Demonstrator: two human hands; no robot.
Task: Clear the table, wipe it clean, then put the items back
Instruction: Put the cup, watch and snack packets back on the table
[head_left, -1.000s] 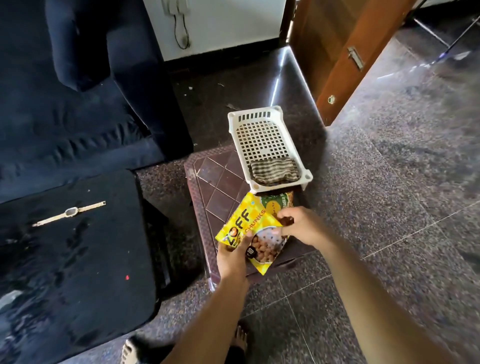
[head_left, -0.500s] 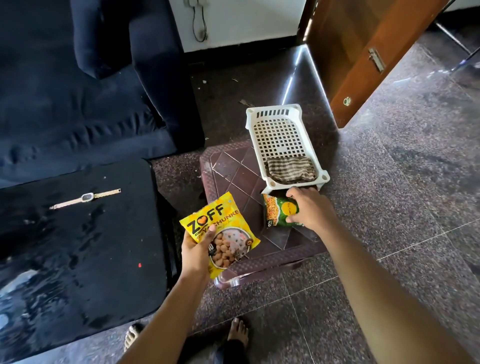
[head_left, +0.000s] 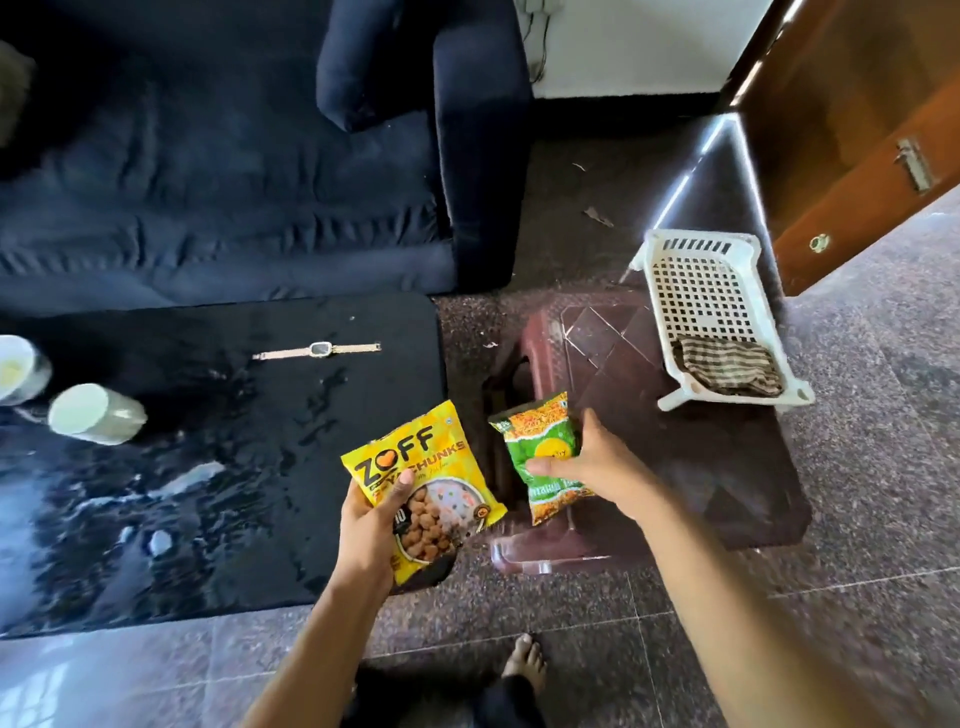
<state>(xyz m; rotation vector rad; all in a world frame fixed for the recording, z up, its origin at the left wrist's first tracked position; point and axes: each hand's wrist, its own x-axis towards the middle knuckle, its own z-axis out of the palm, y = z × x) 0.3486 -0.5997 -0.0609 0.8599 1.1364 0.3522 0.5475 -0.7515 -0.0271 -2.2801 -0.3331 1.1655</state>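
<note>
Head view:

1. My left hand (head_left: 371, 525) grips the yellow packet (head_left: 415, 467) at its lower left, thumb across the front. The packet sits above the right near corner of the black table (head_left: 260, 519).
2. My right hand (head_left: 602, 467) is wrapped round the middle of the green packet (head_left: 545, 447), above the left edge of the brown stool (head_left: 727, 493). A strip of floor separates table and stool.
3. The table's right half carries shiny streaks and, near its far edge, a watch (head_left: 318, 350).

Change: half a second ago the green packet lay on the stool, just in front of the basket (head_left: 761, 312). It is now lifted and further left.

Surroundings: two white cups (head_left: 96, 414) at the table's left, the nearer one on its side. A striped cloth (head_left: 727, 366) lies in the basket on the stool's far right. The sofa (head_left: 208, 182) stands behind the table.
</note>
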